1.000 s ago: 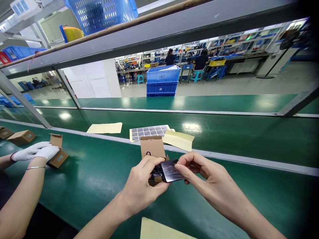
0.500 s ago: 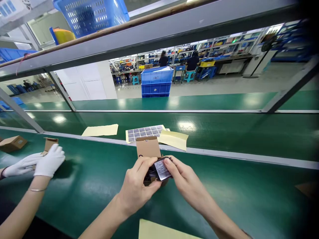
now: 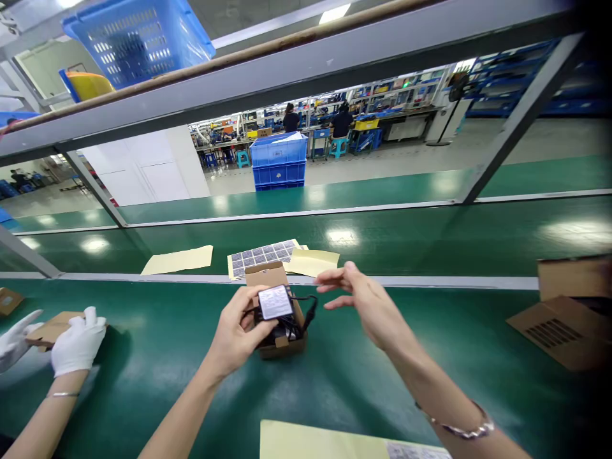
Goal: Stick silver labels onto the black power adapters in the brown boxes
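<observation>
My left hand (image 3: 243, 322) grips a black power adapter (image 3: 276, 302) with a silver-white label facing up, holding it over an open cardboard box (image 3: 283, 349). Black cable lies bunched in the box, and a thicker cable end (image 3: 310, 313) sticks out past its right side. To the right, my right hand (image 3: 359, 299) is in the air with fingers spread, holding nothing and apart from the box. Behind the box lies a sheet of printed labels (image 3: 261, 256), partly covered by a yellowish backing sheet (image 3: 313, 262).
At left, a co-worker's white-gloved hands (image 3: 79, 344) hold a small carton (image 3: 57, 328). Cardboard boxes (image 3: 564, 331) stand at the right. Another yellowish sheet (image 3: 325, 441) lies at the near edge. A shelf beam (image 3: 268, 60) crosses above, carrying a blue basket (image 3: 143, 44).
My right hand has let go of the adapter and moved up and away, its fingers opening. My left hand keeps the adapter. The view has swung right, and the co-worker's carton is now closed.
</observation>
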Motion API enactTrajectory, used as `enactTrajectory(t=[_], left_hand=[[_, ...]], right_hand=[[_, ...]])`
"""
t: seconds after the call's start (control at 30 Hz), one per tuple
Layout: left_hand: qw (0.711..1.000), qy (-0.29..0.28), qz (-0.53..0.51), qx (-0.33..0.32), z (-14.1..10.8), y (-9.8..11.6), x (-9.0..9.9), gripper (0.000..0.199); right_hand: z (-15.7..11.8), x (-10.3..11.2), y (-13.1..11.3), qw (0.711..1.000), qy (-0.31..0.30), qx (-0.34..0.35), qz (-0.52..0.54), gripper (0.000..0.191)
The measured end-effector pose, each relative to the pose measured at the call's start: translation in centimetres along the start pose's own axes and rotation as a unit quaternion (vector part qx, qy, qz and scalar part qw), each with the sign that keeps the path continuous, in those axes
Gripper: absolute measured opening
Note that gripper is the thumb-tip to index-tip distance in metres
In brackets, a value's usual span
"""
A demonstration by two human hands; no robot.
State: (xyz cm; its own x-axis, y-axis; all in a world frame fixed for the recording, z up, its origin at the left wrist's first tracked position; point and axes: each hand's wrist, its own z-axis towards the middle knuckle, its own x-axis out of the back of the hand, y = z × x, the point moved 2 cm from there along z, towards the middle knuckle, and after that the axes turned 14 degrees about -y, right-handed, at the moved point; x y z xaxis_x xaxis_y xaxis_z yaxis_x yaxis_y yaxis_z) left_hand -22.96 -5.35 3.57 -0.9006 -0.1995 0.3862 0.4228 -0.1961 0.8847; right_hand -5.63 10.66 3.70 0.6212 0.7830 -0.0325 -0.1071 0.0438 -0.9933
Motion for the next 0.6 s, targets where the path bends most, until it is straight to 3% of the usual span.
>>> enactTrajectory(t=[0.17,0.27,0.33,0.4,0.47,0.5,0.53,0.6], left_hand=[[0.998,0.019,-0.042,0.033,0.5,-0.6,2.0,0.046],[0.996,-0.009,0.053,0.066,0.9,-1.0,1.3,0.039],[0.968,-0.074,0.206,0.126,1.6,-1.4,0.1,0.032],[0.896,-0.157,0.375,0.178,2.2,-1.8,-0.8,0.031],[0.825,-0.225,0.481,0.193,2.2,-2.3,-0.6,0.040],[0.803,-0.249,0.507,0.191,1.9,-2.7,0.2,0.046],[0.791,-0.264,0.519,0.187,1.5,-3.3,1.5,0.051],[0.788,-0.264,0.527,0.176,0.0,-5.2,5.3,0.054]], right_hand=[[-2.3,5.7,-0.9,0.992,0.088,0.013,-0.094,0.058],[-4.7,7.5,-0.2,0.978,0.090,0.004,-0.188,0.054],[-6.7,8.4,0.9,0.962,0.088,-0.019,-0.259,0.049],[-9.0,9.4,2.0,0.935,0.093,-0.047,-0.339,0.044],[-11.3,10.6,2.8,0.894,0.114,-0.074,-0.427,0.039],[-12.4,11.3,2.9,0.866,0.136,-0.081,-0.475,0.037],[-13.4,12.0,2.9,0.829,0.170,-0.082,-0.526,0.036],[-14.7,13.6,2.1,0.729,0.246,-0.076,-0.634,0.035]])
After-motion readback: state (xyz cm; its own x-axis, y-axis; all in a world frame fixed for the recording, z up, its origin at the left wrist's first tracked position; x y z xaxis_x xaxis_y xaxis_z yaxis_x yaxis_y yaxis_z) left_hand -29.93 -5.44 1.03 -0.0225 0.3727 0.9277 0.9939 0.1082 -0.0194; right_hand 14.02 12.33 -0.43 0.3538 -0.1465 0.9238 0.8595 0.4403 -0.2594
